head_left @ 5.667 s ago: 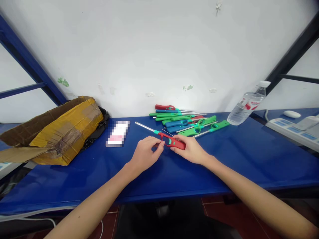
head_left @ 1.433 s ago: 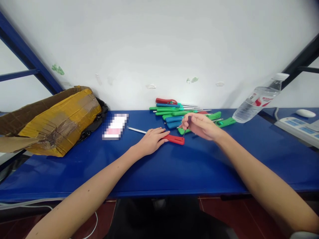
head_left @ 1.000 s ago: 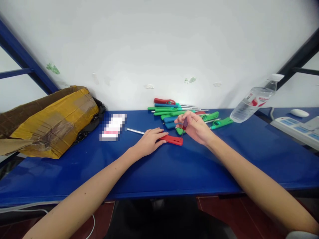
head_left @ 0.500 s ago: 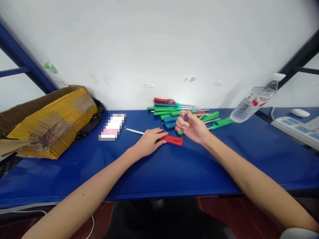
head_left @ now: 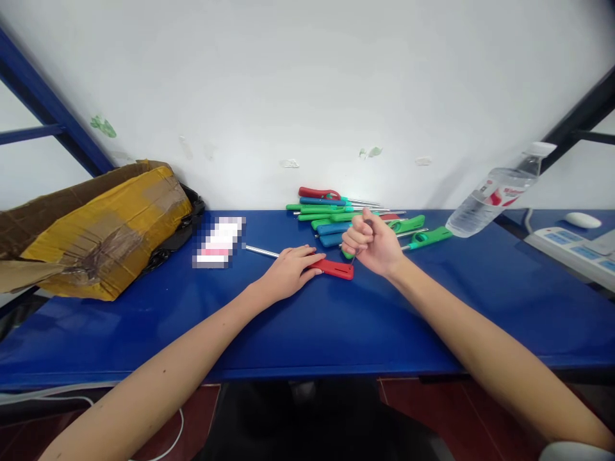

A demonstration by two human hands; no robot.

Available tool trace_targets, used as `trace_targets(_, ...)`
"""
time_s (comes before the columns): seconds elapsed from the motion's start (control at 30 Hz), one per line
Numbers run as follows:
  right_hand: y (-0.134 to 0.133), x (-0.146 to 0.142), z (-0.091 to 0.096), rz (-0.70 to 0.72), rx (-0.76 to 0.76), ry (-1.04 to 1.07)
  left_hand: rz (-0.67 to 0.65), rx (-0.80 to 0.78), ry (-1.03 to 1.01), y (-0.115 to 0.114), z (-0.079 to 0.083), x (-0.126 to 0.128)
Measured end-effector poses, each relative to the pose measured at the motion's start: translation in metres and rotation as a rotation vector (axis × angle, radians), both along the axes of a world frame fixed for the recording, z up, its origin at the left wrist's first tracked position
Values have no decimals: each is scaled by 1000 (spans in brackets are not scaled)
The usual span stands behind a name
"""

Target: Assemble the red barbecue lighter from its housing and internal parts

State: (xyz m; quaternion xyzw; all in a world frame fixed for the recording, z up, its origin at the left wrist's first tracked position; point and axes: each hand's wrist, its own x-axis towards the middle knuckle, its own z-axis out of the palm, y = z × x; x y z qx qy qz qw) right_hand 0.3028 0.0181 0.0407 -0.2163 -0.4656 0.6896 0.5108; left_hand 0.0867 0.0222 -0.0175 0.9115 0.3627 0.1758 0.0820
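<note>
A red long-nosed lighter [head_left: 336, 268] lies on the blue table [head_left: 336, 320], its metal tube [head_left: 262, 251] pointing left. My left hand [head_left: 288, 272] lies flat over its middle, fingers stretched, pressing it down. My right hand [head_left: 372, 243] is closed in a fist around a small screwdriver [head_left: 368, 223]. Only the dark handle top shows, and the thin tip points down at the lighter's right end. A pile of green, blue and red lighters [head_left: 346, 218] lies just behind both hands.
A torn cardboard box with yellow tape [head_left: 96, 227] sits at the back left. A blurred white and pink packet [head_left: 218, 242] lies beside it. A plastic water bottle [head_left: 494, 192] leans at the right, with a power strip [head_left: 567, 246] and a mouse [head_left: 582, 219] beyond.
My right hand has curled from a fingertip pinch into a fist on the screwdriver. My left hand and the red lighter have stayed in place.
</note>
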Motion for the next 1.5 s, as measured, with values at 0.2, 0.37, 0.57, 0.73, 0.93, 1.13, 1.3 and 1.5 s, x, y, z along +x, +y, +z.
trace_targets(0.2,2,2,2,-4,9,-4,7,-6,3,-2,1,0)
trace_targets(0.37,1,2,-4,-143,126,-85,8,-10,7,-2,2,-1)
trace_targets(0.57,-1,-8,-9,-182,109,-63,-4,10,-5,-1,-1,-1)
trace_targets(0.73,3,-12,-2,-22,64,-55,-5,11,-18,0,-1,-2)
trace_targets(0.93,8,-8,0,17,57,-79,4,19,-13,1,-1,-3)
trace_targets(1.13,8,-7,-1,-88,52,-89,10,19,-2,0,-1,-2)
trace_targets(1.3,8,-11,0,9,82,-96,9,27,8,0,0,-1)
trace_targets(1.5,8,-4,-1,24,37,8,17,22,10,-2,1,-1)
